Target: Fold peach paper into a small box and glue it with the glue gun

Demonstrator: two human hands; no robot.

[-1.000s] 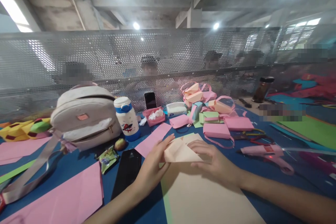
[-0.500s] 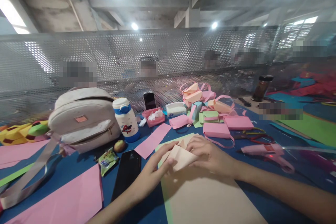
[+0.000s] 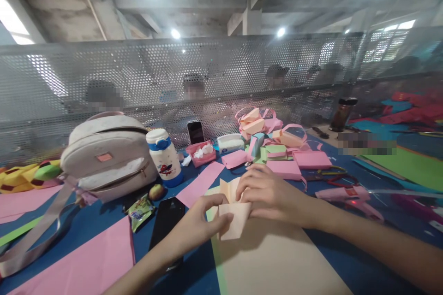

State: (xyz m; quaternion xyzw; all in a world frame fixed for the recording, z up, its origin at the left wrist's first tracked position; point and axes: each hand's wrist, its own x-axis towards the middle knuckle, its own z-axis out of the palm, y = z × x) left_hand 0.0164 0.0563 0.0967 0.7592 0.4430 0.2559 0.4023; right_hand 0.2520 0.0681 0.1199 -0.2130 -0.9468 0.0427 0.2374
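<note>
A small folded piece of cream paper [image 3: 235, 221] is held between both hands, with upright flaps at its back. My left hand [image 3: 204, 221] pinches its left side, thumb on the front face. My right hand [image 3: 268, 193] grips the right side, its fingers bent over the top and partly hiding the folds. Beneath them lies a large cream sheet [image 3: 273, 258] on a green sheet [image 3: 220, 272].
Left are pink sheets [image 3: 86, 258], a black phone [image 3: 166, 221], a snack packet [image 3: 141, 212], a bottle [image 3: 165, 159] and a backpack [image 3: 107, 156]. Folded paper bags [image 3: 254, 124] are behind; a pink glue gun [image 3: 349, 193] lies right. A perforated screen [image 3: 224, 73] stands at the back.
The folded piece has turned more upright and its back flaps show more. My right hand has shifted its grip slightly up, and my left hand has moved a little left.
</note>
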